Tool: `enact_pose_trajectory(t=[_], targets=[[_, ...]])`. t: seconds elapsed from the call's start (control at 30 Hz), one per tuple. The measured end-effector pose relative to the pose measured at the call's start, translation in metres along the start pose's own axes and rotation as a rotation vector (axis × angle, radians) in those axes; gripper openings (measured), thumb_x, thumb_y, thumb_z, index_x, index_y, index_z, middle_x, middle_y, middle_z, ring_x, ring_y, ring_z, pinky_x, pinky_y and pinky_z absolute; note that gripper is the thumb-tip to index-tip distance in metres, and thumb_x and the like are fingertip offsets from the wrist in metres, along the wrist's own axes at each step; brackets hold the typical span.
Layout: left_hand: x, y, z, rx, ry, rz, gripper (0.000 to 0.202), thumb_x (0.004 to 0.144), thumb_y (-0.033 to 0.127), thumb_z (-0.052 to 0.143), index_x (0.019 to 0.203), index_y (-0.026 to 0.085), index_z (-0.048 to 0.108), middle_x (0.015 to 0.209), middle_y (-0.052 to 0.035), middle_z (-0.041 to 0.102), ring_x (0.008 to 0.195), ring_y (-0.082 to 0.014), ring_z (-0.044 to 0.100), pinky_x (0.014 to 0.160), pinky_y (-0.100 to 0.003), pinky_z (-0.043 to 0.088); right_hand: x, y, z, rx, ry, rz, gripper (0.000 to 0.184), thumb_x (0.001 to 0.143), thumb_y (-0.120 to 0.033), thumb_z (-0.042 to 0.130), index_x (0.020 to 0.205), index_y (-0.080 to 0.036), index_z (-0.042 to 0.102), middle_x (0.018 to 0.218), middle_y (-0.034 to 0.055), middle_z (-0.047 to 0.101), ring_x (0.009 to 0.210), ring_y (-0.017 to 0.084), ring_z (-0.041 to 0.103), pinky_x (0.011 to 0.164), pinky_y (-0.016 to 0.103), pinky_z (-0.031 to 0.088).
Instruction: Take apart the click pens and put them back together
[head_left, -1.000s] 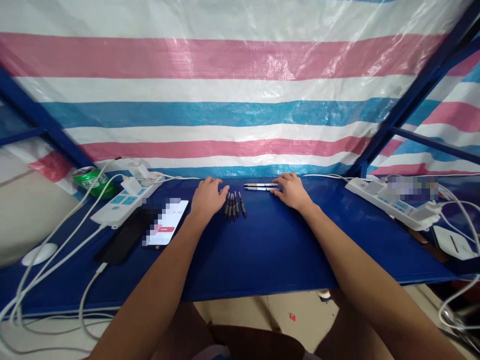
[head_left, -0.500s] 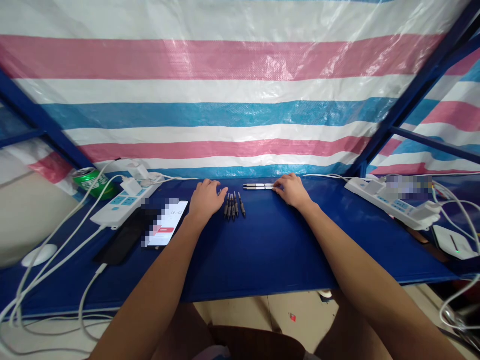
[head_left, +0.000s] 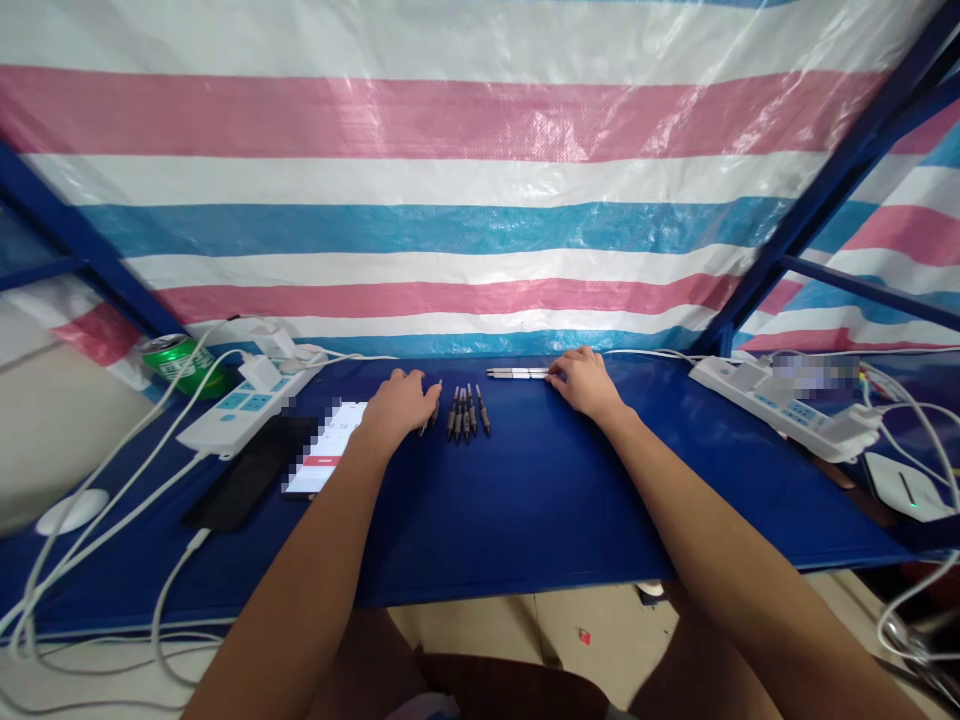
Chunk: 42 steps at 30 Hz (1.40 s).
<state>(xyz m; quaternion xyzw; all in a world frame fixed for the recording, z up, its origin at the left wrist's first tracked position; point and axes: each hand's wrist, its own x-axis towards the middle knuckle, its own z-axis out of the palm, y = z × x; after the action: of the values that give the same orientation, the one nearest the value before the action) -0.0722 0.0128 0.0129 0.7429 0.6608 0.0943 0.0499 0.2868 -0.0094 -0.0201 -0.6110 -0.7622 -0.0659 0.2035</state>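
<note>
My left hand (head_left: 397, 405) rests near the middle of the blue table top (head_left: 570, 500). A slim dark pen (head_left: 430, 414) sticks out at a tilt from its fingertips and appears pinched there. Just right of it, several dark pens with silver tips (head_left: 466, 412) lie side by side, pointing away from me. My right hand (head_left: 585, 385) lies at the right end of two silver-and-white pens (head_left: 517, 373), which lie end-on across the table with its fingertips against them. A smartphone (head_left: 326, 447) lies left of my left wrist, partly hidden by it.
A black phone (head_left: 251, 470) and a white power strip (head_left: 247, 410) with cables lie at the left, with a green can (head_left: 184, 365) behind. Another power strip (head_left: 780, 405) and a white router (head_left: 900, 487) lie right. A striped tarpaulin (head_left: 450, 190) hangs behind.
My left hand has moved slightly left and now has the slim pen at its fingertips, with its wrist covering more of the smartphone. My right hand and the silver pens look unchanged since the last frame.
</note>
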Motion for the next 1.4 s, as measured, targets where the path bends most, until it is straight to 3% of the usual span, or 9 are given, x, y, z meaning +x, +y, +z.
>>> enact_pose_trajectory(t=[0.2, 0.4, 0.57, 0.7, 0.83, 1.0, 1.13, 1.27, 1.4], targets=[[0.004, -0.007, 0.003, -0.011, -0.077, 0.047, 0.046, 0.089, 0.048, 0.062, 0.123, 0.018, 0.072, 0.118, -0.0222, 0.074, 0.106, -0.0396, 0.073, 0.092, -0.046, 0.053, -0.003, 0.005, -0.003, 0.037, 0.058, 0.037, 0.024, 0.100, -0.038, 0.062, 0.105, -0.022, 0.078, 0.107, 0.0128, 0.075, 0.110, 0.035, 0.058, 0.099, 0.051, 0.044], [0.005, -0.003, 0.003, -0.082, -0.122, 0.069, 0.037, 0.083, 0.046, 0.069, 0.112, 0.022, 0.072, 0.085, -0.0117, 0.079, 0.079, -0.0308, 0.075, 0.073, -0.037, 0.053, -0.012, 0.028, -0.022, -0.005, 0.110, 0.194, 0.028, 0.101, -0.035, 0.057, 0.109, -0.019, 0.078, 0.108, 0.0142, 0.077, 0.107, 0.034, 0.063, 0.098, 0.046, 0.046], [0.005, -0.001, -0.001, -0.140, -0.119, 0.065, 0.039, 0.079, 0.049, 0.075, 0.109, 0.023, 0.072, 0.092, -0.0114, 0.081, 0.085, -0.0325, 0.076, 0.072, -0.037, 0.053, -0.023, 0.045, -0.035, -0.062, 0.038, 0.384, 0.027, 0.098, -0.036, 0.061, 0.108, -0.018, 0.078, 0.101, 0.0151, 0.079, 0.102, 0.032, 0.070, 0.088, 0.039, 0.049], [0.006, 0.000, -0.006, -0.200, -0.070, 0.102, 0.032, 0.076, 0.051, 0.081, 0.094, 0.025, 0.075, 0.089, -0.0095, 0.081, 0.085, -0.0319, 0.076, 0.071, -0.037, 0.054, -0.031, 0.052, -0.043, -0.062, -0.070, 0.487, 0.026, 0.094, -0.039, 0.064, 0.100, -0.019, 0.080, 0.093, 0.0138, 0.079, 0.092, 0.031, 0.073, 0.077, 0.036, 0.048], [0.003, 0.007, -0.017, -0.246, -0.015, 0.122, 0.026, 0.082, 0.050, 0.078, 0.087, 0.024, 0.075, 0.090, -0.0088, 0.080, 0.084, -0.0297, 0.074, 0.073, -0.036, 0.054, -0.033, 0.057, -0.049, -0.071, -0.130, 0.551, 0.028, 0.092, -0.042, 0.066, 0.097, -0.019, 0.081, 0.093, 0.0143, 0.079, 0.091, 0.031, 0.074, 0.075, 0.035, 0.050], [-0.005, 0.020, -0.025, -0.365, 0.116, 0.198, 0.025, 0.092, 0.046, 0.072, 0.095, 0.022, 0.076, 0.100, -0.0073, 0.080, 0.095, -0.0274, 0.074, 0.084, -0.035, 0.054, -0.030, 0.059, -0.046, -0.032, -0.252, 0.500, 0.028, 0.091, -0.042, 0.069, 0.099, -0.018, 0.081, 0.096, 0.0136, 0.080, 0.094, 0.030, 0.074, 0.081, 0.034, 0.053], [-0.007, 0.031, -0.017, -0.475, 0.207, 0.399, 0.028, 0.100, 0.044, 0.063, 0.104, 0.021, 0.078, 0.106, -0.0065, 0.078, 0.092, -0.0232, 0.072, 0.088, -0.035, 0.054, -0.033, 0.059, -0.038, -0.059, -0.249, 0.480, 0.026, 0.089, -0.031, 0.071, 0.109, -0.018, 0.080, 0.104, 0.0145, 0.080, 0.099, 0.030, 0.075, 0.086, 0.033, 0.053], [-0.007, 0.041, -0.004, -0.505, 0.213, 0.561, 0.032, 0.105, 0.042, 0.057, 0.117, 0.023, 0.080, 0.109, -0.0074, 0.074, 0.097, -0.0226, 0.071, 0.091, -0.035, 0.054, -0.032, 0.055, -0.037, -0.078, -0.144, 0.469, 0.024, 0.095, -0.026, 0.063, 0.111, -0.017, 0.079, 0.110, 0.0180, 0.077, 0.101, 0.031, 0.074, 0.090, 0.038, 0.053], [-0.010, 0.048, 0.004, -0.491, 0.182, 0.636, 0.032, 0.106, 0.041, 0.056, 0.121, 0.025, 0.080, 0.110, -0.0071, 0.073, 0.100, -0.0224, 0.070, 0.092, -0.036, 0.053, -0.024, 0.029, -0.041, 0.132, 0.078, 0.269, 0.027, 0.099, -0.028, 0.061, 0.117, -0.015, 0.075, 0.113, 0.0170, 0.073, 0.094, 0.026, 0.072, 0.090, 0.036, 0.054]])
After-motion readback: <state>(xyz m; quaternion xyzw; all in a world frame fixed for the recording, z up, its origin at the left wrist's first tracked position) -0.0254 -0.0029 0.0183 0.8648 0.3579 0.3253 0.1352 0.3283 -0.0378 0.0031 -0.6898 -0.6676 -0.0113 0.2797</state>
